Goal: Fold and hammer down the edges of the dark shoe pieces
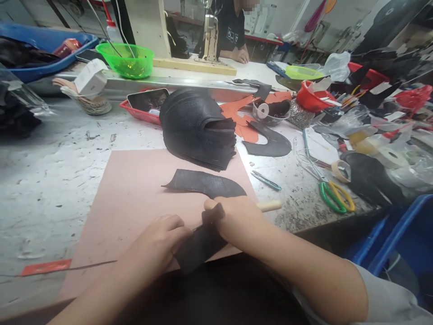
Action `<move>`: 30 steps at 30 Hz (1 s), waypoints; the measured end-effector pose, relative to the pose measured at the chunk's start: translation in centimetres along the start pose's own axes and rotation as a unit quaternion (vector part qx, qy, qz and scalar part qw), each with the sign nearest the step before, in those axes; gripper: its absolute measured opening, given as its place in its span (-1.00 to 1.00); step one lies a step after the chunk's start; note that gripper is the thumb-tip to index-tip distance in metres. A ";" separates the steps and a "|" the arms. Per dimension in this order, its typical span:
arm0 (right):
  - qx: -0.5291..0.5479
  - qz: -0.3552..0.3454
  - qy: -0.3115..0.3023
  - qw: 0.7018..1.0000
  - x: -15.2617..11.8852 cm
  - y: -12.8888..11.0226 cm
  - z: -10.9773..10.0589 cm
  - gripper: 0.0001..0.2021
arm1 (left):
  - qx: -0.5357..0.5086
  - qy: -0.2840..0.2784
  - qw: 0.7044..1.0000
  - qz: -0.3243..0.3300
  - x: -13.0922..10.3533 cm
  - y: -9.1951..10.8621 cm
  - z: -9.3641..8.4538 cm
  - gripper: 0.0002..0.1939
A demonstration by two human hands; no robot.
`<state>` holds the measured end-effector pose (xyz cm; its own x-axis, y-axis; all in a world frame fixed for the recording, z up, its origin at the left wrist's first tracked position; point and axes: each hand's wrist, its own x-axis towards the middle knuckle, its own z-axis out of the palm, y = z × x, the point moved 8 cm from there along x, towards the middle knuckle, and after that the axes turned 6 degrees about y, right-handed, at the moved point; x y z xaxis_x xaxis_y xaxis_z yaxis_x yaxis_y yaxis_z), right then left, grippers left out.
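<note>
One black piece (199,253) is held at the near edge of a pink sheet (135,194). The left hand (165,237) has its fingers bent and pressed together on one side of it. The right hand (237,219) is curled almost to a fist on the same piece; a pale stick (271,206) shows beside, and I cannot tell if these fingers grip it also. A second dark piece (206,183) lies just beyond.

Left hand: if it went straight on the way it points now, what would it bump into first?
Past the dark piece it touches, the left hand would probably meet the right hand first, or the dark blurred object at that hand; depth is unclear.
</note>
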<state>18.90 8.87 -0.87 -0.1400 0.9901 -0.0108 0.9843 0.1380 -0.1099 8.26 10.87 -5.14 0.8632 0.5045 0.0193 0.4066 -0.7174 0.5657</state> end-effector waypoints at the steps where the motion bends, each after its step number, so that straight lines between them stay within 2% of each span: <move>1: -0.002 -0.004 0.007 1.000 0.0 -0.1 -0.1 -0.85 | 0.006 -0.001 1.000 0.007 -0.1 0.0 0.0 -0.75; 3: 0.009 -0.018 0.015 1.000 0.1 -0.5 -0.3 -0.84 | 0.014 0.001 1.000 0.007 -0.4 -0.1 -0.1 -0.74; 7: 0.021 -0.021 -0.022 0.999 0.1 -1.0 0.3 -0.84 | 0.016 0.019 1.000 0.017 -0.9 -0.2 -0.6 -0.75; 9: 0.011 -0.018 -0.017 1.000 0.2 -1.1 0.2 -0.84 | 0.015 0.009 1.000 0.022 -1.1 -0.2 -0.7 -0.78; 12: 0.028 -0.038 -0.007 0.999 0.2 -1.9 0.0 -0.84 | 0.006 0.000 1.000 0.001 -1.4 -0.7 -0.8 -0.77; 16: 0.040 -0.025 -0.049 0.998 0.3 -2.1 0.7 -0.85 | -0.010 0.005 1.000 -0.027 -1.9 -1.2 -1.1 -0.74; 19: 0.045 -0.025 -0.030 0.998 0.6 -2.4 0.3 -0.84 | -0.009 -0.007 0.999 -0.053 -2.5 -1.5 -1.0 -0.74; 24: 0.065 -0.030 -0.067 0.995 0.7 -3.3 0.8 -0.85 | 0.027 0.001 0.999 -0.028 -3.3 -1.4 -1.2 -0.66; 30: 0.076 -0.056 -0.048 0.994 0.8 -4.5 1.0 -0.89 | -0.015 0.008 0.999 -0.042 -4.3 -2.6 -1.1 -0.73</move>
<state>14.27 9.03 -1.35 -0.2652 0.9606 -0.0834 0.9351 0.2351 -0.2651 3.14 11.07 -5.74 0.8215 0.5700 -0.0156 0.4676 -0.6578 0.5904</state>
